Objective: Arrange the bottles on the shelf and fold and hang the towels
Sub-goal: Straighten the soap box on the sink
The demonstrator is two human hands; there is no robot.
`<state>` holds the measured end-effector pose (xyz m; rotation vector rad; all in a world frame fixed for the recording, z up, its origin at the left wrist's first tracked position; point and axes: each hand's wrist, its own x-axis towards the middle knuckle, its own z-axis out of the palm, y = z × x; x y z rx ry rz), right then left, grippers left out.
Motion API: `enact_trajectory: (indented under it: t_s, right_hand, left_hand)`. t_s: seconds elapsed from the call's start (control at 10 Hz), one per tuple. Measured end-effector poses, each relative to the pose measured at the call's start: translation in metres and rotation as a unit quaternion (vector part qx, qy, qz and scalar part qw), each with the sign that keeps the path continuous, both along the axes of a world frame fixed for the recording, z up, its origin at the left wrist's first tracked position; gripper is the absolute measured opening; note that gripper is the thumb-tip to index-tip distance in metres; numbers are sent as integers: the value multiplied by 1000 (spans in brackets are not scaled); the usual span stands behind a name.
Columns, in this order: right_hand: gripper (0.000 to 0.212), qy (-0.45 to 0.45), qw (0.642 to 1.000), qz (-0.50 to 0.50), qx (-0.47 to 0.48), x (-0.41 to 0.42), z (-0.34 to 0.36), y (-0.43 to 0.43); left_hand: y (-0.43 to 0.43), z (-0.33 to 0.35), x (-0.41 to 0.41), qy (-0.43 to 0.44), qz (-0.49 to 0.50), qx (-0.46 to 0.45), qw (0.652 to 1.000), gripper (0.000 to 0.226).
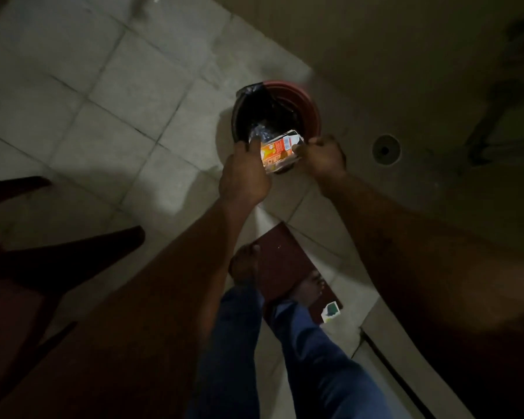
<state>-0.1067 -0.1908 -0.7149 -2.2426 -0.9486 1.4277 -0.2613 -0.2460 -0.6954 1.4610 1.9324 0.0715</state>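
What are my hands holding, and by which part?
Left hand and right hand each grip the black bin liner at its near edge; whether either also holds the orange carton cannot be told.

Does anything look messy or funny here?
Yes. The black bag covers only one side of the red bin, leaving the rest of its rim bare. A scrap of paper also lies on the floor by the dark mat's corner.
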Motion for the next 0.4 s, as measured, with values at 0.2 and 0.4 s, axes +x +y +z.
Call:
enact_trajectory:
  t_s: [0.2,0.4]
  right_hand:
    - [65,-25,999,33,-8,4,-51,38]
    - [60,-82,983,161,35,10,-38,48]
  left_hand:
    - [44,-55,8,-2,33,27,999,101]
    - [58,-60,6,9,29,-8,999,99]
